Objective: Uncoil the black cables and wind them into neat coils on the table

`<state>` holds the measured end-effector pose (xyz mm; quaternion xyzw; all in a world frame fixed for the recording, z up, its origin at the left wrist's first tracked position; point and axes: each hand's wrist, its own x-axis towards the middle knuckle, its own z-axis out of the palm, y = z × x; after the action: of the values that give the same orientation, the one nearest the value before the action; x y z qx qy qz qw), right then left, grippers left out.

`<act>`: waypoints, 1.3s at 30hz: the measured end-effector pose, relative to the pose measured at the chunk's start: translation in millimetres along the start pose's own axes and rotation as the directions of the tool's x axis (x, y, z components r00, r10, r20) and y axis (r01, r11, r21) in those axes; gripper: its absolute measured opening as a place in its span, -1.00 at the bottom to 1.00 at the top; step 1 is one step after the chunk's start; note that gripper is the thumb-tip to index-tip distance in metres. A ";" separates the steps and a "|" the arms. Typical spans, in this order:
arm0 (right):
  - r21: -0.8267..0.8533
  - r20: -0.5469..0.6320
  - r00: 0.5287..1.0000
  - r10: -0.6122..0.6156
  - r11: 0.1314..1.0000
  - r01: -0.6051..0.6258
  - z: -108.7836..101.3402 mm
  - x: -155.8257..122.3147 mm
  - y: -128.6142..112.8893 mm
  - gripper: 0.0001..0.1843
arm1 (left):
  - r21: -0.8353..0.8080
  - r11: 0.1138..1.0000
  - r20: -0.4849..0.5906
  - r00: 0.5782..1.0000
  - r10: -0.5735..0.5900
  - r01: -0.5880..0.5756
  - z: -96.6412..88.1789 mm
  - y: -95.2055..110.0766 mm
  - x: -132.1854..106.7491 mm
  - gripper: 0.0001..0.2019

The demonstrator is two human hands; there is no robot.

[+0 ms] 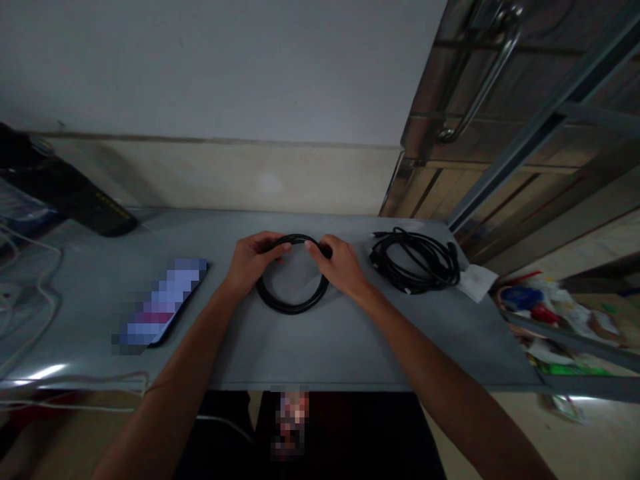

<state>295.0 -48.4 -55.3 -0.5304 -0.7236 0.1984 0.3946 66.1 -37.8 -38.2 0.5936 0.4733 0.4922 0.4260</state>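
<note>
A black cable [291,308] is wound into a round coil over the middle of the grey table. My left hand [254,259] grips the coil at its upper left, thumb on top and fingers beneath. At the upper right my right hand [340,261] pinches the same coil, its thumb pointing inward. Both thumb tips come close together near the top of the loop. Further right lies a second coil of black cable [417,263] with its plugs showing and a white tag [477,281] beside it. No hand touches that coil.
A phone [167,300] with a lit, blurred screen lies on the left of the table [320,363]. A dark bottle-like object [75,193] and white cords [50,293] are at far left. A metal frame post [515,147] rises at right, near bagged items [555,313].
</note>
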 end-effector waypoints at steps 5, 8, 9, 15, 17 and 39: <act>-0.006 -0.007 0.998 0.058 0.998 -0.058 2.3 0.1 3.6 -0.58 | 0.083 0.996 0.049 0.998 0.035 -0.039 -4.1 -1.9 1.5 -0.51; 0.023 -0.006 0.998 0.057 0.998 -0.057 2.8 0.4 5.6 -0.61 | 0.102 0.994 0.083 0.996 0.034 -0.042 -5.2 -2.5 2.0 -0.43; 0.042 -0.005 0.998 0.058 0.997 -0.058 3.1 0.5 6.2 -0.64 | 0.107 0.993 0.086 0.996 0.033 -0.042 -5.0 -2.6 2.0 -0.42; 0.083 -0.027 0.998 0.054 0.995 -0.052 4.4 0.3 6.8 -0.72 | 0.175 0.983 0.073 0.996 0.046 -0.058 -0.9 0.4 -0.1 -0.55; 0.098 -0.048 0.998 0.045 0.994 -0.040 4.2 0.1 5.9 -0.72 | 0.191 0.980 0.079 0.996 0.043 -0.057 0.0 2.4 -1.1 -0.59; -0.110 0.029 0.988 -0.154 0.982 0.156 4.9 0.4 14.5 -0.87 | 0.359 0.924 0.024 0.991 0.132 -0.132 -12.9 -11.3 5.4 -0.61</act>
<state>300.0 -42.2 -68.4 -0.4916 -0.7767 0.1317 0.3712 52.1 -29.8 -46.3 0.6919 0.5144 0.4250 0.2757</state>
